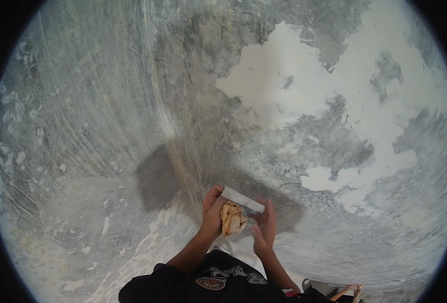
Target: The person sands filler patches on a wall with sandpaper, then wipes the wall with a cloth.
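My left hand (212, 214) grips one end of a pale grey rectangular block (242, 199), held tilted with its right end lower. Below the block, against the same palm, sits a crumpled tan sheet (232, 219); whether it is paper or cloth is unclear. My right hand (266, 225) is at the block's right end, slightly blurred, with thumb and fingers apart. Some of its fingers pass behind that end, so contact with the block cannot be made out.
A grey, streaked plaster surface (94, 113) fills most of the view. Irregular white filler patches (295, 79) spread across its upper right. A pale ridge (166, 125) runs down the middle. Another person's arm (343, 293) shows at the lower right, beside dark items.
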A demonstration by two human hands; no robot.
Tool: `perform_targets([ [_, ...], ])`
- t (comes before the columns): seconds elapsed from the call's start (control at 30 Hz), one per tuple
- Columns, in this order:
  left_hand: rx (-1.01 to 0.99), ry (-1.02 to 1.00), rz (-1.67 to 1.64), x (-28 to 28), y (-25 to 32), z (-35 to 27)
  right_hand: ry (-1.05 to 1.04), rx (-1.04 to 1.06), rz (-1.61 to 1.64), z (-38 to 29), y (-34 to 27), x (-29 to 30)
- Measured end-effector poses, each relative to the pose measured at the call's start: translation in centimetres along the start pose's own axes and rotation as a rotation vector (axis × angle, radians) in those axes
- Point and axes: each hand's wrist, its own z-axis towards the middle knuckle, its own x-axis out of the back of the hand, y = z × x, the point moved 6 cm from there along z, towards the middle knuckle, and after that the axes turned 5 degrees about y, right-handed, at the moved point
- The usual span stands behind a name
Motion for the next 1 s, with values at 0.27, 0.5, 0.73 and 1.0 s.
perform_targets([
  [0.27, -0.292, -0.086, 0.328, -0.8, 0.1, 0.1, -0.173, -0.254, -0.001, -0.9, 2.4, -3.6],
  [0.5, -0.048, -0.225, 0.194, -1.1, -0.2, 0.6, 0.181, -0.373, 0.117, 1.0, 3.8, -0.8],
  [0.73, -0.085, -0.354, 0.251, 0.6, 3.3, 2.2, 0.008, -0.191, 0.103, 1.4, 2.3, 1.2],
  [1.0, -0.224, -0.275, 0.469, 1.3, 5.2, 3.0, -0.001, -0.151, -0.100, 1.7, -0.5, -0.5],
])
